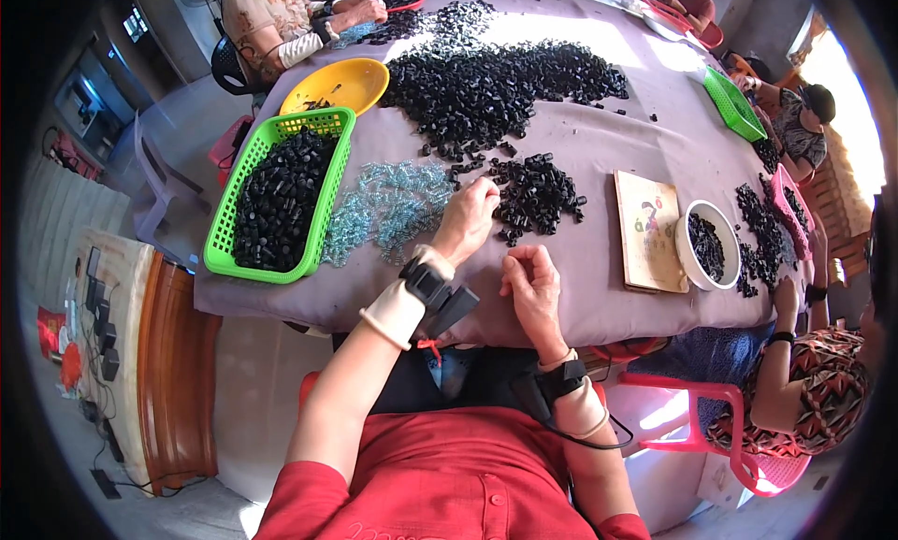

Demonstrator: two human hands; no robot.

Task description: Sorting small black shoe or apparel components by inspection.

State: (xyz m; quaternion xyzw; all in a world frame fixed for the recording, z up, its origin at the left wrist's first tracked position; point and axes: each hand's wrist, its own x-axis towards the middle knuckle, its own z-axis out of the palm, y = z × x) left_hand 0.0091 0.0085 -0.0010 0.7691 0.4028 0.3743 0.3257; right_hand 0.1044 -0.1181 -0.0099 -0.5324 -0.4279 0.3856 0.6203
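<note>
The left hand (468, 219), fingers pinched together, is at the left edge of a small pile of black pieces (540, 199); the right hand (533, 288), nearer, has curled fingers. I cannot tell whether either grasps anything. Clear blue pieces (393, 208) lie left. Right, a booklet (645, 245) has a printed cover; the red shirt (440, 470) bears faint lettering.
</note>
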